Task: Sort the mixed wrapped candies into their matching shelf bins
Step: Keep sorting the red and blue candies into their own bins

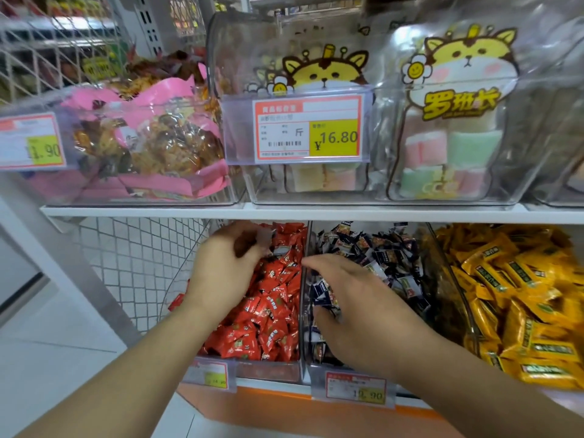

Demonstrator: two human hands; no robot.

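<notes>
Low in the frame, the left hand (226,267) curls blurred fingers over the red candy bin (271,298), grip unclear, while the right hand (357,311) pinches a dark-wrapped candy (322,295) in the dark candy bin (379,263), seemingly picking out strays

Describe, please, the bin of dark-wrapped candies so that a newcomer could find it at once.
On the lower shelf, under the white shelf board, three clear bins stand side by side. The dark-candy bin is the middle one, where the right hand reaches in. Its navy-and-white wrappers set it apart from the red candies on its left and the yellow candies on its right.
</notes>
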